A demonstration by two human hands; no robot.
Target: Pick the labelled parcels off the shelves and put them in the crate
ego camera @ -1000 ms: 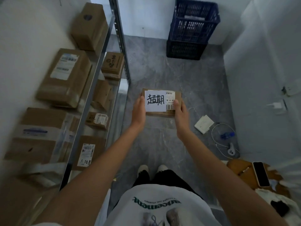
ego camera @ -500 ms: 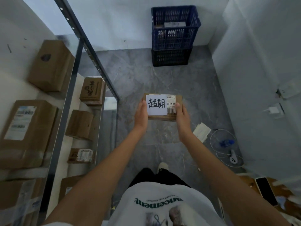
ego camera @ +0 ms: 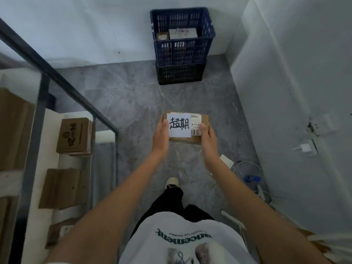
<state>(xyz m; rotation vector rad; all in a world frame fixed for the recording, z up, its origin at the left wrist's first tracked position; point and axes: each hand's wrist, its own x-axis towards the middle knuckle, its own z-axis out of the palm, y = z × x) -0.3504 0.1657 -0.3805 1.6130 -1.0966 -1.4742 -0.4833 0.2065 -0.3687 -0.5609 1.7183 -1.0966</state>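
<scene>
While I stand on the grey floor (ego camera: 133,103), my left hand (ego camera: 161,136) and right hand (ego camera: 208,139) grip the short ends of a cardboard parcel (ego camera: 200,130), held flat in the air, its white handwritten label (ego camera: 179,125) facing up beside a barcode sticker (ego camera: 196,124). Ahead, against the wall, a blue crate (ego camera: 182,52) sits stacked on a black crate (ego camera: 180,74); it holds a white-topped parcel (ego camera: 182,33) and a smaller box (ego camera: 162,36). On the shelves (ego camera: 38,111) to my left lie more cardboard boxes (ego camera: 75,136)
</scene>
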